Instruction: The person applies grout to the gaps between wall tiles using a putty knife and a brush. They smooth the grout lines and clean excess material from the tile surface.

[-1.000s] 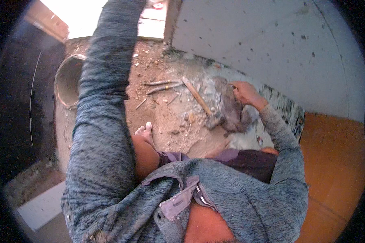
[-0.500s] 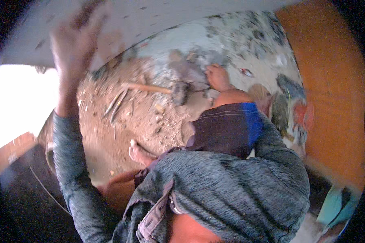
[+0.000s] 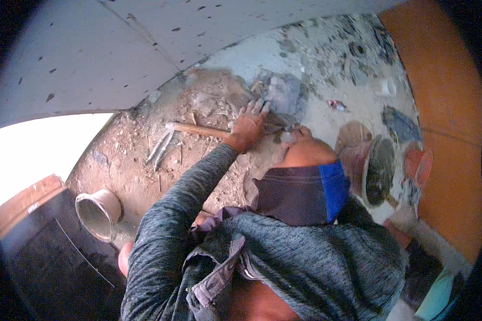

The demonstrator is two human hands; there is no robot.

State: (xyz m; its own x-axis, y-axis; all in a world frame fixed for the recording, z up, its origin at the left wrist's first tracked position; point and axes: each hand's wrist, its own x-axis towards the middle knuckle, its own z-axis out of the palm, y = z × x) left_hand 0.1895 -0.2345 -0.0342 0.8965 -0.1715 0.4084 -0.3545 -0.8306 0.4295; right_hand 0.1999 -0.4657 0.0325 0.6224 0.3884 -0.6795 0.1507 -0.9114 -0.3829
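Note:
My left hand (image 3: 247, 127) reaches down to the rubble, fingers stretched forward and a little apart, with no held thing visible. Its fingertips are beside a crumpled grey piece (image 3: 285, 93) that looks like sheet or a bag. A hammer-like tool with a wooden handle (image 3: 201, 130) lies on the dirt; the handle runs up to my left wrist, which hides its other end. Just beyond my bent knee, my right hand (image 3: 302, 131) shows only in part, its fingers curled. Something small and pale (image 3: 288, 137) is at them, too unclear to name.
A pale bucket (image 3: 99, 214) lies tilted at the left. Thin strips (image 3: 159, 150) lie by the handle. At the right are a dark-mouthed bucket (image 3: 379, 171), a red container (image 3: 416, 165) and a white cup (image 3: 386, 87). A grey wall (image 3: 118, 59) and an orange panel (image 3: 455, 139) flank the floor.
My left hand has come down from high up by the grey wall to the rubble near the hammer-like tool. My right hand has drawn back toward my knee. The view has shifted slightly.

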